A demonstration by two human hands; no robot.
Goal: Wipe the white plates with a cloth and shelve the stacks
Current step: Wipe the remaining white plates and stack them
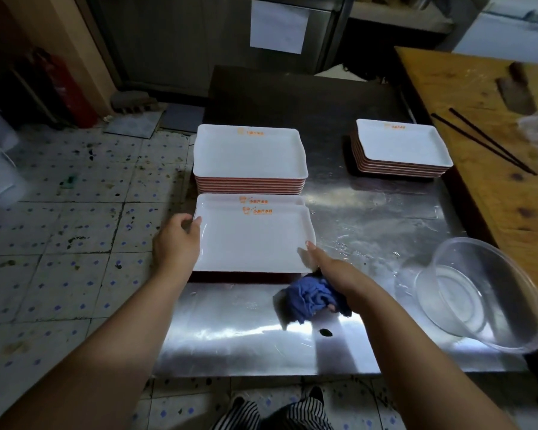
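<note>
Two white plates (255,237) lie stacked at the steel table's (370,218) left edge. Left hand (176,243) grips the top plate's left rim. Right hand (333,271) clutches a blue cloth (308,297), forefinger touching the plate's near right corner.

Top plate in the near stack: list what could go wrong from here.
1. The top plate sits offset toward the person on the plate below; a push could slide it off.
2. The left hand holds only its left rim, and the right hand also holds the blue cloth, so that grip may be weak.
3. The steel table looks wet, possibly slippery.
</note>
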